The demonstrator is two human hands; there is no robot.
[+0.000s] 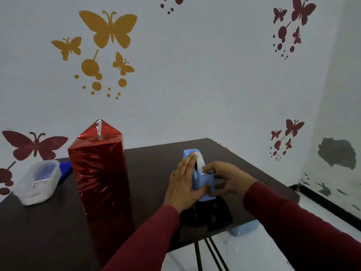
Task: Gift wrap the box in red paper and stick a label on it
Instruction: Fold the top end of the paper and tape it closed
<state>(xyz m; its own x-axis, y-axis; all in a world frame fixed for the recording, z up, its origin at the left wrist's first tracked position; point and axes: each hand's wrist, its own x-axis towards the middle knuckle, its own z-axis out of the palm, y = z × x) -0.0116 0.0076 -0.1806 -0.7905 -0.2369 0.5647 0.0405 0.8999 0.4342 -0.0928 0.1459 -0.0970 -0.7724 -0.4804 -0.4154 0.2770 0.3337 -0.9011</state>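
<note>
Head view. A dark brown table (58,222) stands against a white wall decorated with yellow and dark red butterfly stickers (109,28). On the left half of the table the box (99,173) stands upright on end, already covered in shiny red paper (91,180); at its top the paper is folded into a pointed flap (101,130) that stands up, with a pale strip running down its middle.

To the right of the box, and apart from it, a light blue tape dispenser (203,184) stands on the table near the front edge. The left hand (181,184) lies against the dispenser's left side — fingers straight and close together, pointing away from the person, the thumb hooked round the lower front of the blue body. The right hand (228,178) is at the dispenser's right side with its fingers curled; the thumb and forefinger meet at the front of the dispenser where a whitish strip of tape (200,161) arcs down from the top, though whether they actually pinch the tape cannot be told. Both arms wear dark red sleeves (293,222).

At the far left of the table sits a translucent white plastic container (37,182), with a blue flat object (65,169) lying just behind it — partly hidden by the box. Below the table's front right corner, a pale blue object (244,229) rests on the white floor beside the table's thin black legs (199,257).
</note>
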